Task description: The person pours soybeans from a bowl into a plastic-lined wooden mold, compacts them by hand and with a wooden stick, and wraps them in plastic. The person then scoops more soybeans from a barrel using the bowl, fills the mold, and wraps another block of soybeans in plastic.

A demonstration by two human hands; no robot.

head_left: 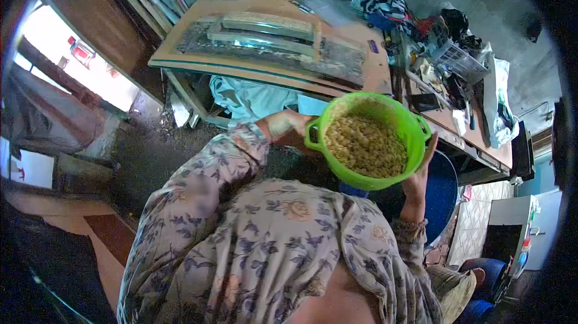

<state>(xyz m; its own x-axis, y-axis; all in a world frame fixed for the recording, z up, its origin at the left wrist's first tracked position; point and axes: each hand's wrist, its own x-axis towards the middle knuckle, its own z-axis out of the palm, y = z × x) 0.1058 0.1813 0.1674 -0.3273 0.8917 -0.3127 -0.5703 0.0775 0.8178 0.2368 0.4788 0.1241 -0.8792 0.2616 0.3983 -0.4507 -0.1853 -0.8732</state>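
A bright green plastic colander (415,134) with two side handles is held up in front of my body. Inside it lies a heap of crumbly, yellowish-brown material (367,146). My left hand (294,126) is closed at the handle on the colander's left side, its fingers partly hidden behind it. At the right side my right hand (418,173) grips the colander near the other handle. Part of a large blue tub (442,194) shows below and to the right of the colander.
A wooden table (168,53) with a framed panel stands ahead. To the right, a second table (445,125) bears clothes, a grey basket (460,62) and clutter. Pale cloth (253,96) hangs under the front table. A bright doorway (90,65) opens at left.
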